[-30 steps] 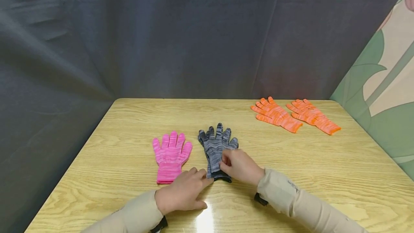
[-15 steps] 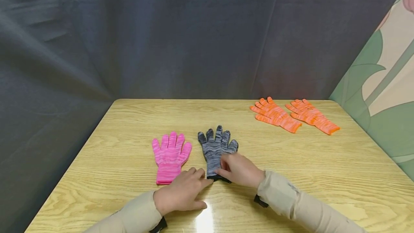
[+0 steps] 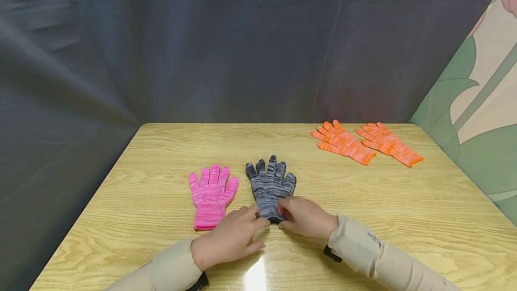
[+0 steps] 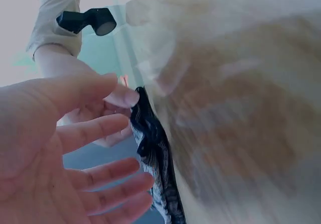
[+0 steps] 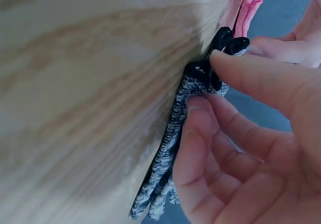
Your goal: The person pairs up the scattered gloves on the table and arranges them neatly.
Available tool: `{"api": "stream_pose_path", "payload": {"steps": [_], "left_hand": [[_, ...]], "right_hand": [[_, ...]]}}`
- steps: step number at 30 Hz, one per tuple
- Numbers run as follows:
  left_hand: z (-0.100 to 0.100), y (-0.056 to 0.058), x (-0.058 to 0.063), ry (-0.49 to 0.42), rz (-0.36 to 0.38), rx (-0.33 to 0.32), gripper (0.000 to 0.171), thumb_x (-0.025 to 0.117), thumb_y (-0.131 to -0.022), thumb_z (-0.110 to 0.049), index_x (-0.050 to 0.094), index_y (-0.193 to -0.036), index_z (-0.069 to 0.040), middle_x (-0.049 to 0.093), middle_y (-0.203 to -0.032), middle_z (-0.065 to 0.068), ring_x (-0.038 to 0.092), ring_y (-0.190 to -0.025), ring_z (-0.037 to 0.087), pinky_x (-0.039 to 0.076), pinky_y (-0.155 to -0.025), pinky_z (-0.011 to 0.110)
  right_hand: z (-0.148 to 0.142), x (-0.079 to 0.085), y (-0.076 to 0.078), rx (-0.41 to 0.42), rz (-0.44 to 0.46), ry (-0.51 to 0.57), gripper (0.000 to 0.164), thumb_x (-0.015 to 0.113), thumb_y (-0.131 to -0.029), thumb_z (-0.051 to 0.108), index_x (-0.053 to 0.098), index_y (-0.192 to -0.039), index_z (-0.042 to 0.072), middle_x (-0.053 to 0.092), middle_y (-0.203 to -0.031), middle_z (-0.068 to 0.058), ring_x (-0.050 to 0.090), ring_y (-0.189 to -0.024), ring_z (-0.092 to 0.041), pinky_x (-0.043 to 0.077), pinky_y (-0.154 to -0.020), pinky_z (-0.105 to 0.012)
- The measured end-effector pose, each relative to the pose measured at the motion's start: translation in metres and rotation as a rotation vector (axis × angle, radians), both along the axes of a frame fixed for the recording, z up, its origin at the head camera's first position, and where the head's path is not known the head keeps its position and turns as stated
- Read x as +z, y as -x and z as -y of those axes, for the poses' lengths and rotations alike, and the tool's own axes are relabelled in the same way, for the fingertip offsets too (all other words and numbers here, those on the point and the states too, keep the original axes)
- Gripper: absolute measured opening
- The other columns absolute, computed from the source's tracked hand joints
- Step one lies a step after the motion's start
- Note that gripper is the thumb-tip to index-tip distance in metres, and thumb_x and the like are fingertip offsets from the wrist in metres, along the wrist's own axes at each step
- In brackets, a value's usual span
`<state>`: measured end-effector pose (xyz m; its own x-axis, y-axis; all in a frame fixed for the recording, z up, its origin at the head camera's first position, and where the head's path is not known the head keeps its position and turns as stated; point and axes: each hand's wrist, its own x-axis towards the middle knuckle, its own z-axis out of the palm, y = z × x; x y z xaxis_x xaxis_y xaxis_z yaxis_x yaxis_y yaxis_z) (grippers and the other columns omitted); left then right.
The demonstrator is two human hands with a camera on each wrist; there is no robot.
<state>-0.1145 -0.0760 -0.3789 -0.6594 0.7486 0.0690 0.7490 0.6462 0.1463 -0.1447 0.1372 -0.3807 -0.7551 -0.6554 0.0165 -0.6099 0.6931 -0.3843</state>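
Observation:
A pair of grey-and-black striped knit gloves (image 3: pixel 270 187) lies stacked in the middle of the table, fingers pointing away, black cuffs toward me. My right hand (image 3: pixel 306 217) is at the right side of the cuffs. In the right wrist view its thumb and curled forefinger pinch the black cuff (image 5: pixel 198 72). At the cuffs' left corner is my left hand (image 3: pixel 232 237), its fingers extended and spread; the left wrist view shows its fingertips beside the cuff edge (image 4: pixel 145 118). A pink knit glove (image 3: pixel 212 196) lies flat to the left, just beyond the left hand.
Two orange knit gloves (image 3: pixel 345 143) lie side by side at the table's back right. The wooden table (image 3: pixel 161 156) meets a dark curtain (image 3: pixel 242 48) behind and at the left. A wall with a leaf pattern (image 3: pixel 468 116) stands at the right.
My right hand has drawn the upper grey glove's cuff toward me over the lower one and shifted down to the cuff edges. The left fingers have moved slightly closer to the cuff.

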Motion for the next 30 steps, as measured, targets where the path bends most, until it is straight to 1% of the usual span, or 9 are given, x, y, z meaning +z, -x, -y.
{"api": "stream_pose_path", "payload": {"steps": [3,9,16,21,25,26,28,30], "left_hand": [[-0.002,-0.001,-0.002,0.019,-0.010,-0.002,0.046,0.067,-0.082,-0.038,0.060,-0.122,-0.018,0.054,-0.110,0.006,0.054,-0.089,0.015,0.047,-0.069,0.023],[-0.003,0.000,-0.006,0.124,0.010,0.009,0.053,0.066,-0.082,-0.045,0.057,-0.128,-0.020,0.050,-0.112,0.005,0.050,-0.087,0.013,0.044,-0.064,0.022],[-0.003,0.001,-0.005,0.137,0.005,0.000,0.053,0.065,-0.082,-0.045,0.057,-0.128,-0.019,0.050,-0.115,0.005,0.051,-0.088,0.015,0.045,-0.065,0.024],[-0.003,0.001,-0.004,0.140,0.018,-0.006,0.052,0.065,-0.083,-0.045,0.058,-0.127,-0.019,0.050,-0.112,0.004,0.050,-0.085,0.014,0.044,-0.065,0.023],[-0.004,0.004,-0.003,0.105,0.002,-0.015,0.044,0.065,-0.083,-0.042,0.061,-0.119,-0.017,0.053,-0.108,0.004,0.050,-0.086,0.014,0.046,-0.072,0.025],[-0.005,0.004,-0.003,0.092,-0.003,-0.016,0.042,0.065,-0.084,-0.041,0.061,-0.118,-0.017,0.054,-0.108,0.004,0.051,-0.088,0.015,0.047,-0.074,0.026],[-0.008,0.006,-0.002,0.070,-0.009,-0.016,0.041,0.063,-0.085,-0.040,0.059,-0.118,-0.016,0.055,-0.111,0.004,0.054,-0.094,0.016,0.048,-0.081,0.028],[-0.012,0.008,-0.002,0.058,-0.007,-0.017,0.044,0.061,-0.087,-0.039,0.056,-0.123,-0.014,0.056,-0.114,0.004,0.055,-0.101,0.017,0.049,-0.086,0.029]], "right_hand": [[0.000,-0.001,0.000,0.008,-0.023,-0.008,0.015,0.068,-0.082,0.012,0.054,-0.075,0.012,0.045,-0.062,0.008,0.036,-0.057,-0.001,0.034,-0.053,-0.016],[0.000,0.000,0.000,0.032,-0.059,-0.019,0.016,0.066,-0.082,0.007,0.053,-0.073,0.013,0.046,-0.064,0.007,0.037,-0.058,0.000,0.035,-0.052,-0.015],[-0.002,0.003,0.002,0.028,-0.070,-0.012,0.019,0.067,-0.079,0.003,0.053,-0.072,0.012,0.049,-0.063,0.005,0.039,-0.058,0.000,0.036,-0.052,-0.014],[-0.003,0.002,0.002,0.039,-0.033,-0.011,0.015,0.067,-0.080,0.004,0.055,-0.073,0.010,0.050,-0.063,0.006,0.038,-0.057,0.001,0.036,-0.052,-0.014],[-0.006,0.004,0.006,0.045,0.034,0.024,0.011,0.066,-0.083,0.009,0.060,-0.075,0.010,0.053,-0.063,0.006,0.039,-0.056,0.003,0.038,-0.052,-0.014],[-0.008,0.005,0.009,0.033,0.052,0.037,0.010,0.066,-0.084,0.010,0.060,-0.076,0.010,0.054,-0.063,0.006,0.040,-0.056,0.003,0.038,-0.052,-0.014],[-0.012,0.008,0.017,-0.020,0.080,0.063,0.011,0.063,-0.087,0.011,0.062,-0.076,0.010,0.057,-0.064,0.004,0.043,-0.056,0.001,0.040,-0.051,-0.015],[-0.018,0.010,0.028,-0.111,0.087,0.078,0.011,0.061,-0.088,0.011,0.063,-0.078,0.008,0.059,-0.066,0.001,0.045,-0.056,-0.002,0.040,-0.051,-0.018]]}}
